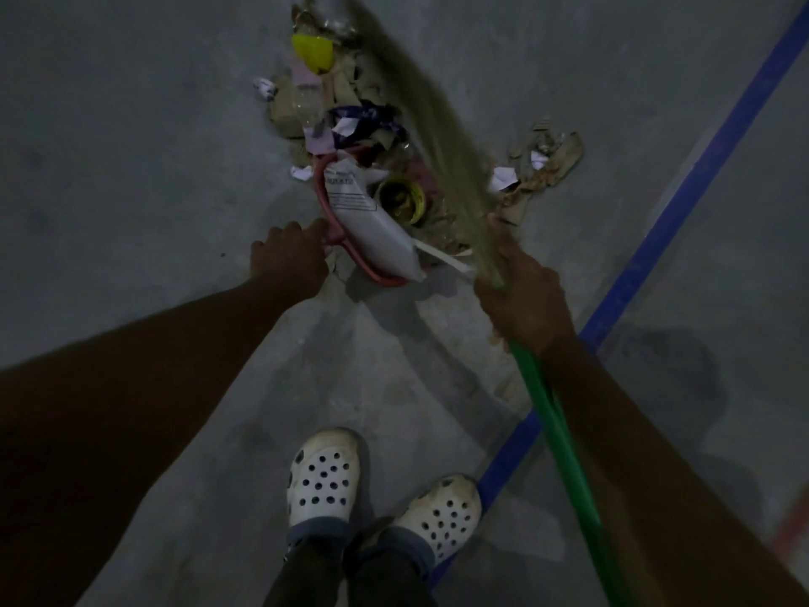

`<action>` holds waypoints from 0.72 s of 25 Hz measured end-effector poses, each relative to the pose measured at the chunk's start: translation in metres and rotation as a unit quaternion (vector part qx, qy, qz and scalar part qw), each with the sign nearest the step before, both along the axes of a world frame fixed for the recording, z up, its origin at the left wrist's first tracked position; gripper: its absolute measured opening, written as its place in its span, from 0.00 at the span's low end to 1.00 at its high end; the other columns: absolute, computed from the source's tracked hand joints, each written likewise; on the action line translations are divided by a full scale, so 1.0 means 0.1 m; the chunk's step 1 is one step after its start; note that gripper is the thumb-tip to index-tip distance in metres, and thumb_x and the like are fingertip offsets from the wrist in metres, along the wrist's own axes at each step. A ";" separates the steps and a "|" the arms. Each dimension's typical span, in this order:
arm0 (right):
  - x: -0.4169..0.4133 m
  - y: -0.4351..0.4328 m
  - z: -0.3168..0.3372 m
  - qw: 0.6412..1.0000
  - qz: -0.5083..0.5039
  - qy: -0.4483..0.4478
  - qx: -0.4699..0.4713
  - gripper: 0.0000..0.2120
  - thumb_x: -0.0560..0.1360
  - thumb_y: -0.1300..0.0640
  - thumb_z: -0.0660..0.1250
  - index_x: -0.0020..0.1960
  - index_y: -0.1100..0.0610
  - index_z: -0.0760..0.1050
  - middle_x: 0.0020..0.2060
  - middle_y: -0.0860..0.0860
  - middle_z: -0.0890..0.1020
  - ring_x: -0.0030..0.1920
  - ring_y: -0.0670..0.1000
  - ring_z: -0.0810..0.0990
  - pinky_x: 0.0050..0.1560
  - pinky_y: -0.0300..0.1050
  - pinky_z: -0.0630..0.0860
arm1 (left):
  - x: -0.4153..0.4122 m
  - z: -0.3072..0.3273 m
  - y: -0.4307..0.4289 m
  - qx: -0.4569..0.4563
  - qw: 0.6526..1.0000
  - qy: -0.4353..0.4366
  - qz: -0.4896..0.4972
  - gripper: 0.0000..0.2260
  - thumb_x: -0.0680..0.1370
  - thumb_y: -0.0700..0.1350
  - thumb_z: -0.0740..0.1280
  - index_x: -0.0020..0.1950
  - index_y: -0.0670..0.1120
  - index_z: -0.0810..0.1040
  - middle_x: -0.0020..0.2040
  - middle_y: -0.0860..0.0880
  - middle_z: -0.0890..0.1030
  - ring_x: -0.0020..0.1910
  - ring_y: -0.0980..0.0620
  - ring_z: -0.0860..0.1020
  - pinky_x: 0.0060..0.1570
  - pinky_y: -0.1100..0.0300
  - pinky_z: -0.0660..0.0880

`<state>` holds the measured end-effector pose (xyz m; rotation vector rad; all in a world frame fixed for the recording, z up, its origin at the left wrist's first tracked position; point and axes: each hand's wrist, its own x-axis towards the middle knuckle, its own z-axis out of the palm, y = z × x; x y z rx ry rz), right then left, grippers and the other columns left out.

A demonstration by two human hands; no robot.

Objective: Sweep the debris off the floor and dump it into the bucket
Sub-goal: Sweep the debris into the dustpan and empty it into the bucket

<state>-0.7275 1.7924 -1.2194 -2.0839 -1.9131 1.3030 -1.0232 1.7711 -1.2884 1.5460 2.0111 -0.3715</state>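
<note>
A red dustpan (323, 192) lies on the grey floor, loaded with a white printed packet (372, 225), a yellow-rimmed round tub (400, 199) and scraps. My left hand (289, 260) grips the dustpan's near edge. My right hand (523, 291) grips a grass broom (437, 124) where its bristles meet the green handle (556, 431). The blurred bristles lie over a pile of debris (332, 102): cardboard bits, paper, a clear bottle and a yellow plastic piece (313, 52). No bucket is in view.
A second small heap of cardboard and paper (543, 164) lies right of the broom. A blue tape line (683, 190) runs diagonally across the floor on the right. My feet in white perforated clogs (324, 475) stand near the bottom.
</note>
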 end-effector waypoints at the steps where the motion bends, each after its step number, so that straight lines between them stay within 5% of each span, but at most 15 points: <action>1: 0.03 0.05 -0.03 1.000 -0.005 -0.013 0.025 0.38 0.78 0.59 0.67 0.81 0.40 0.54 0.39 0.49 0.79 0.28 0.43 0.77 0.28 0.27 0.72 | -0.01 -0.02 0.00 -0.005 1.000 -0.001 0.002 0.21 0.82 0.52 0.60 0.74 0.52 0.64 0.59 0.39 0.75 0.59 0.34 0.75 0.56 0.40 0.73; 3: -0.03 0.19 -0.16 0.999 -0.041 -0.023 0.011 0.37 0.78 0.60 0.66 0.82 0.43 0.55 0.46 0.53 0.81 0.32 0.46 0.78 0.29 0.29 0.74 | 0.00 -0.07 -0.02 -0.019 1.000 -0.008 0.013 0.20 0.82 0.52 0.60 0.73 0.52 0.64 0.59 0.38 0.75 0.59 0.34 0.75 0.57 0.39 0.74; 7: -0.38 0.10 -0.41 0.993 -0.021 -0.014 -0.113 0.28 0.78 0.59 0.67 0.77 0.52 0.66 0.50 0.59 0.81 0.42 0.60 0.84 0.39 0.53 0.83 | 0.09 -0.19 -0.11 -0.053 0.996 -0.051 0.039 0.15 0.82 0.47 0.60 0.67 0.43 0.66 0.58 0.35 0.74 0.58 0.33 0.74 0.58 0.37 0.73; 10: -0.50 -0.37 -0.42 0.994 0.051 0.007 -0.095 0.34 0.78 0.58 0.67 0.81 0.50 0.59 0.54 0.58 0.82 0.51 0.58 0.82 0.48 0.48 0.79 | 0.14 -0.18 -0.20 -0.038 0.994 -0.061 0.086 0.13 0.82 0.46 0.60 0.64 0.41 0.67 0.58 0.35 0.75 0.59 0.33 0.74 0.59 0.37 0.72; 18: -0.09 -0.88 0.38 0.996 0.010 0.007 -0.083 0.39 0.80 0.57 0.65 0.81 0.37 0.47 0.55 0.57 0.81 0.47 0.57 0.81 0.48 0.51 0.81 | 0.32 0.43 -0.44 0.010 0.995 -0.059 0.076 0.14 0.80 0.45 0.63 0.65 0.43 0.70 0.57 0.37 0.76 0.58 0.35 0.75 0.56 0.40 0.74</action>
